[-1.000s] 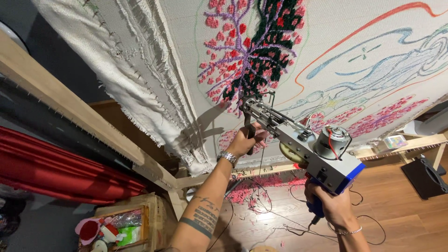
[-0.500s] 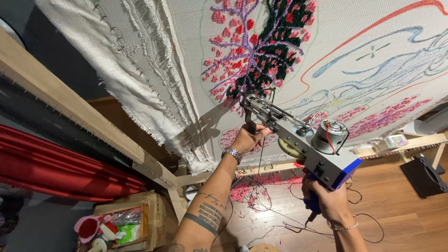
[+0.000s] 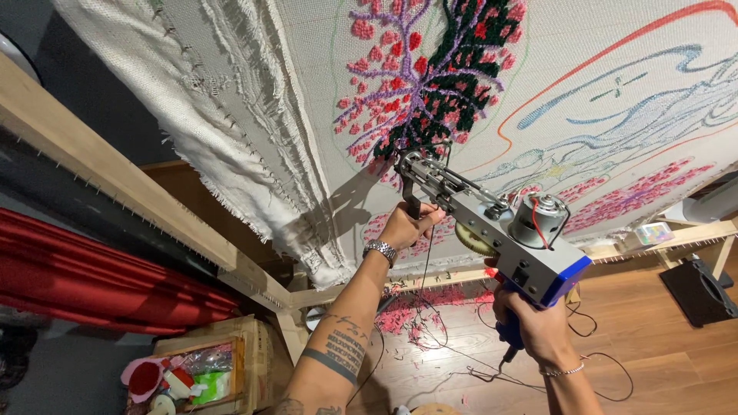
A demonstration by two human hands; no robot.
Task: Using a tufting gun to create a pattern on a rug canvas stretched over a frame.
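A wooden frame (image 3: 115, 180) ran slantwise across the left of the view, its edge set with small nails, and a frayed white cloth (image 3: 615, 46) was stretched over it. Below the frame hung a red drape (image 3: 84, 280), and a wooden crate (image 3: 231, 346) of small coloured bits stood on the floor (image 3: 653, 353). Pink yarn clippings (image 3: 419, 315) lay scattered under the frame's lower bar, with thin dark cords looping across the boards. A black box (image 3: 699, 292) sat at the far right.

The tufting gun (image 3: 492, 223) was grey metal with a blue rear block, a yellow gear and a small silver motor on top — its needle end pressed against the cloth just below a tufted patch (image 3: 430, 84) of pink, red, purple and dark green. The left hand (image 3: 407, 227), a watch at its wrist, had its fingers clenched round the gun's black front handle. The right hand (image 3: 538, 327) gripped the blue rear handle from beneath.

To the right of the needle the cloth bore only drawn outlines in orange and blue — untufted ground reaching to the frame's lower edge.
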